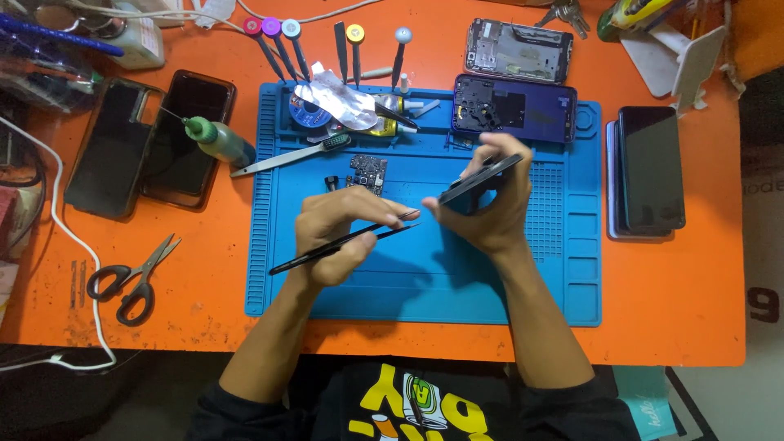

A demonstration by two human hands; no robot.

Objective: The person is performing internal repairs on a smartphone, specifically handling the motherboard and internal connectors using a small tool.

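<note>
Both hands work low over the blue mat (pixel 425 286) on the orange tabletop (pixel 204 302): the left hand (pixel 339 237) pinches black tweezers (pixel 343 242) shut, tips aimed at the phone (pixel 480 181). That phone sits tilted on edge above the mat, clasped firmly in the right hand (pixel 486 214). Steady wrists and a light, shallow touch with the tips would seem best here.
</note>
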